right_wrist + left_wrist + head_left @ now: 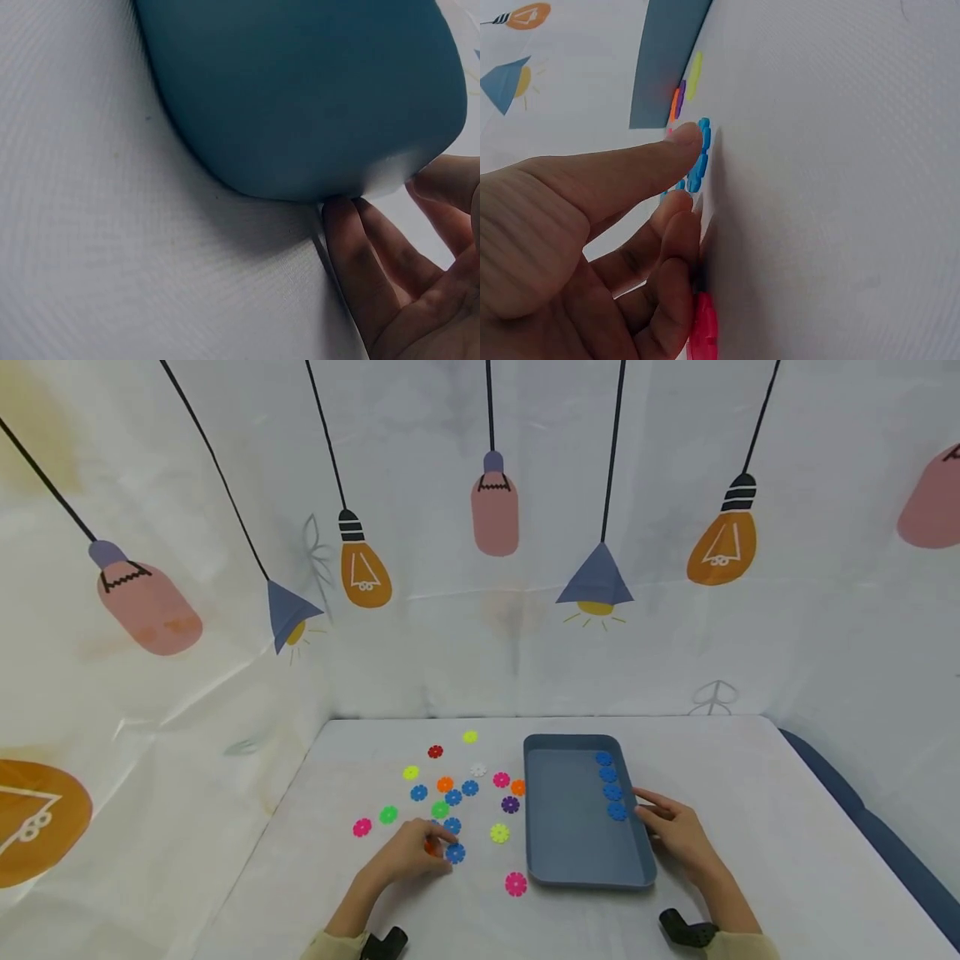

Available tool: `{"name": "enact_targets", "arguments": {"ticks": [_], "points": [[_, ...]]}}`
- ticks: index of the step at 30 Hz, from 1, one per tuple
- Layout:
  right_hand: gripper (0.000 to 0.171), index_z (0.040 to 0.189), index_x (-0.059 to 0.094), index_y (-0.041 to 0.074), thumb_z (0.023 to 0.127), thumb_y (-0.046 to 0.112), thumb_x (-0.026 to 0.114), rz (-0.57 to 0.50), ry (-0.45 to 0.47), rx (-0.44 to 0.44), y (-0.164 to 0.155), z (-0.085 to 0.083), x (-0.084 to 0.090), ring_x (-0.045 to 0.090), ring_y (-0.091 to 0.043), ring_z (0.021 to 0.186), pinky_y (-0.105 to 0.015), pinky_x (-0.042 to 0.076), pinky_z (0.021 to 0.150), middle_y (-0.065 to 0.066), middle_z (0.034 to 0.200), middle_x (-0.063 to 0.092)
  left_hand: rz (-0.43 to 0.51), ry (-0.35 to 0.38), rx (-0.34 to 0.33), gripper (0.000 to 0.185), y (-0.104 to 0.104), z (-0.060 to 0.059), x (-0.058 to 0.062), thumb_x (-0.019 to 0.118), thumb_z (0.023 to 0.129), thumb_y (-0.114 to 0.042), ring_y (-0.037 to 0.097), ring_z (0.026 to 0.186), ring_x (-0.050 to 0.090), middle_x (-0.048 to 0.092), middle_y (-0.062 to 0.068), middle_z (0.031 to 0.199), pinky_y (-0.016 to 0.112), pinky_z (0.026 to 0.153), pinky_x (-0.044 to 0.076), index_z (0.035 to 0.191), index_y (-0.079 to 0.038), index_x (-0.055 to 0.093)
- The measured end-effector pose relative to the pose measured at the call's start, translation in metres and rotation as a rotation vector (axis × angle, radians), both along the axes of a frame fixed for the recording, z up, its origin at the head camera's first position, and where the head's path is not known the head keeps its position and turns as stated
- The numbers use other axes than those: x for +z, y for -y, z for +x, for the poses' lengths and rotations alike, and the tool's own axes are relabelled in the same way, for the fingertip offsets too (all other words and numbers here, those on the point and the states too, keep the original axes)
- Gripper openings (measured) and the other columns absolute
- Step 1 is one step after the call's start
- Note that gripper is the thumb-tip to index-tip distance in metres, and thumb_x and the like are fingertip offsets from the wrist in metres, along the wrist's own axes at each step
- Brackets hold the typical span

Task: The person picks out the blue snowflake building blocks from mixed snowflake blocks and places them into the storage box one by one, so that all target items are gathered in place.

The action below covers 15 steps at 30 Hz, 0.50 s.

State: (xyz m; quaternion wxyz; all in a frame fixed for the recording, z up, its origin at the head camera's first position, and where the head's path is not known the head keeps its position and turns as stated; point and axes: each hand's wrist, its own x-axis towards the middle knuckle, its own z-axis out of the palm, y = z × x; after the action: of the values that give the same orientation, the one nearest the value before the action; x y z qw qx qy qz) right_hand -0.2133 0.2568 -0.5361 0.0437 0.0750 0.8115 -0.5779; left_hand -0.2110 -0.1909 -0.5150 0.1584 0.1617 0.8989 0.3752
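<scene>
My left hand [415,850] is over the left part of the table, thumb and index fingertip at opposite edges of a blue flower-shaped disc [454,853]. In the left wrist view the thumb overlaps that blue disc [703,154], which stands edge-on to the camera. An orange disc [431,846] is partly hidden beneath the fingers, and a pink disc [703,330] shows below them. My right hand [678,833] touches the right side of a grey-blue tray [588,860] with its fingertips. A column of several blue discs [612,792] lies along the tray's right side.
Loose flower-shaped discs in several colours lie left of the tray, among them a pink disc [515,883], a yellow disc [499,833] and a purple disc [510,804]. Behind the white table [570,927] hangs a sheet [450,652] printed with lamps. A dark blue chair-like edge [855,802] shows at right.
</scene>
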Motion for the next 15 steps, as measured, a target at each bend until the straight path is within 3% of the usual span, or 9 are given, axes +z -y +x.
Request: {"name": "enact_targets", "arguments": {"ticks": [15], "points": [[0.049,0.14,0.051,0.004,0.096,0.021,0.062,-0.015,-0.006,-0.014,0.0025,-0.0004,-0.0013,0.063,-0.025,0.099,-0.033,0.054,0.072,-0.025,0.124,0.059,-0.012,-0.011,-0.001,0.03,0.0,-0.0021,-0.0082,0.083,0.077,-0.019,0.015,0.061,0.052,0.057,-0.003,0.064,0.023,0.052,0.042,0.106,-0.015,0.076]]}}
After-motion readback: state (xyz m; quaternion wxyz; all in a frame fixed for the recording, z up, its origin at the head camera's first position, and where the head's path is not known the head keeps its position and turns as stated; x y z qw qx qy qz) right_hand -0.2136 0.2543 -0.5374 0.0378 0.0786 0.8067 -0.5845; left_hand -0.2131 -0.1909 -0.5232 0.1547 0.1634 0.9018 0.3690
